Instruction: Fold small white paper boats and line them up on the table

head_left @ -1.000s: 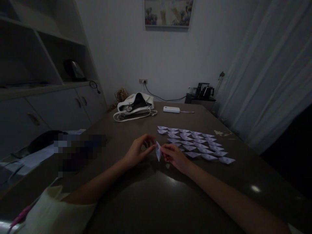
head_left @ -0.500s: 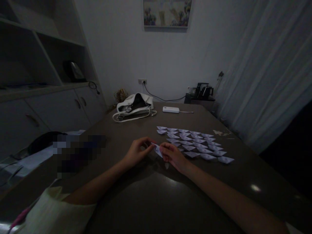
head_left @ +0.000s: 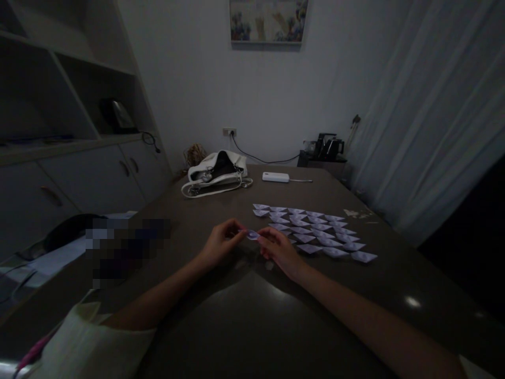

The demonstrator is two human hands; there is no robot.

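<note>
A small white folded paper boat (head_left: 252, 235) is held above the table between my two hands. My left hand (head_left: 223, 241) pinches its left end between thumb and fingers. The right end is pinched by my right hand (head_left: 281, 249), whose other fingers are curled in. Seen from here, the boat lies level and looks slightly opened along its middle. To the right of my hands, several similar paper boats (head_left: 326, 242) lie in slanting rows on the dark table (head_left: 252, 326); my right hand hides part of the nearest row.
A white handbag (head_left: 219, 173) lies at the far side of the table, with a white power bank (head_left: 275, 177) and short cable beside it. Papers (head_left: 51, 258) are at the left edge. A dark kettle (head_left: 333, 149) stands beyond the far right corner.
The paper boat has turned from a downward slant to nearly level and now shows its opened middle. My fingers have shifted to its two ends.
</note>
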